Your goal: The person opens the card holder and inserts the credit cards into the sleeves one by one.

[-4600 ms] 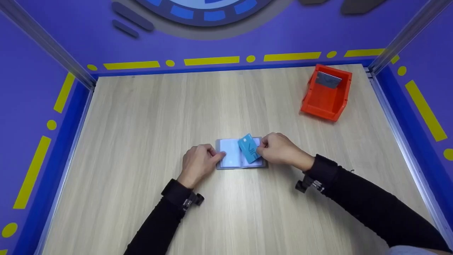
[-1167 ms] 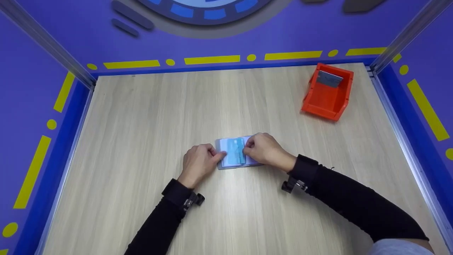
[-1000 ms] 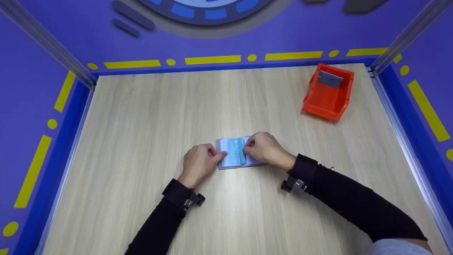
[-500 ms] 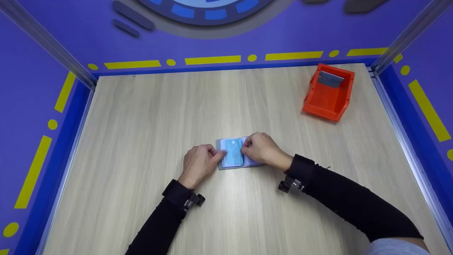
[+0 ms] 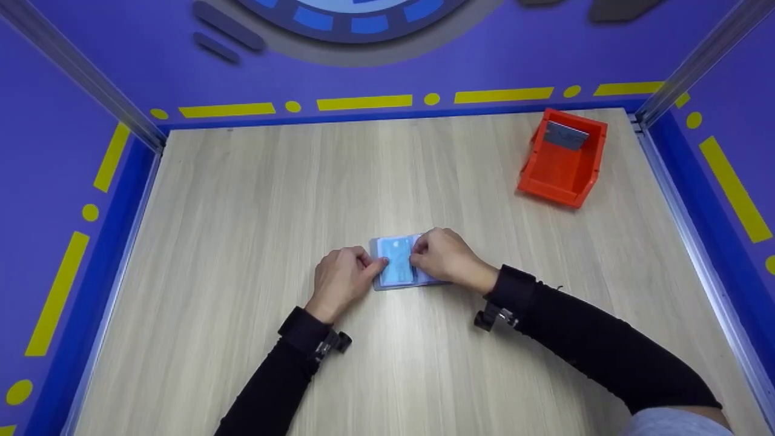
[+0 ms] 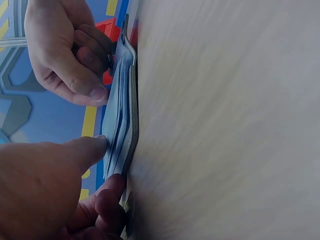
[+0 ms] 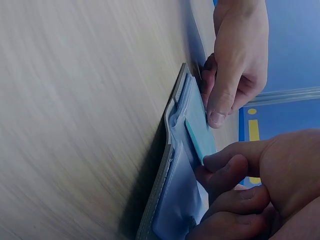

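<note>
An open card holder (image 5: pixel 428 277) with a grey cover and clear plastic sleeves lies on the table, in the middle of the head view. My left hand (image 5: pixel 341 280) pinches its left edge, thumb on top of the sleeves (image 6: pixel 120 117) and fingers at the cover's edge. A light-blue card (image 5: pixel 397 261) lies over the left-hand leaves, mostly behind clear plastic. My right hand (image 5: pixel 447 257) pinches the card's right edge between thumb and index finger, near the fold. In the right wrist view the card's edge (image 7: pixel 194 139) shows above the holder, and the right fingertips (image 7: pixel 212 162) meet it.
A red bin (image 5: pixel 554 175) stands at the table's back right, with a grey card (image 5: pixel 566 135) leaning against its inner back wall. Blue-purple panels (image 5: pixel 387 72) with yellow marks enclose the wooden table (image 5: pixel 272 200) at the back and both sides.
The blue card, earlier tilted above the right-hand page, has turned upright and slid left under the plastic of the left-hand leaves. My right hand has moved left with it; the left hand has stayed put.
</note>
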`<state>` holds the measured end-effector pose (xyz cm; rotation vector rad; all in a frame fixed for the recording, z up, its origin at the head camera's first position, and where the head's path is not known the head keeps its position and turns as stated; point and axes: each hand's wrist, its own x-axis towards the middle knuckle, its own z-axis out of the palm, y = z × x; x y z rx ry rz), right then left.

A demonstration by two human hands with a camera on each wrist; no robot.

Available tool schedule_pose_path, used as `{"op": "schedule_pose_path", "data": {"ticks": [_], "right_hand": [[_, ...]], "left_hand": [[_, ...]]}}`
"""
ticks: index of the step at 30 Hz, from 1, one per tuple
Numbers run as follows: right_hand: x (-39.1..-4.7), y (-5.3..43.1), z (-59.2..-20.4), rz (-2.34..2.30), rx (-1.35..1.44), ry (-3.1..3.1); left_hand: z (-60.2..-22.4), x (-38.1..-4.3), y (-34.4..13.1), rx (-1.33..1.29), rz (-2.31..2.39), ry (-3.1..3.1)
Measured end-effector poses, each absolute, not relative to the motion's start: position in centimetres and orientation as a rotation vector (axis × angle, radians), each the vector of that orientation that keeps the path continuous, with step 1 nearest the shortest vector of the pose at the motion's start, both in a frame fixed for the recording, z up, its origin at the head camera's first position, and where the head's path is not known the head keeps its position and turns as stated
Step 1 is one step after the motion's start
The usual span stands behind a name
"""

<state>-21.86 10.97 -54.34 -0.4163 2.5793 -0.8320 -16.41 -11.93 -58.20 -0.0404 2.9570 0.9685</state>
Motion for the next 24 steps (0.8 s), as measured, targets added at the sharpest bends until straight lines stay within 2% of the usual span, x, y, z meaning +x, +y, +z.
{"op": "schedule_pose_path", "data": {"ticks": [8,24], "right_hand": [[-21.7,11.3,-54.2,-0.886,-0.544,2.561],[-21.8,12.1,-53.4,-0.834,-0.571,2.597]], "left_hand": [[-58.3,-16.4,-11.9,-0.032,0.96,2.969],[-58.1,-16.4,-11.8,-0.053,0.95,2.965]]}}
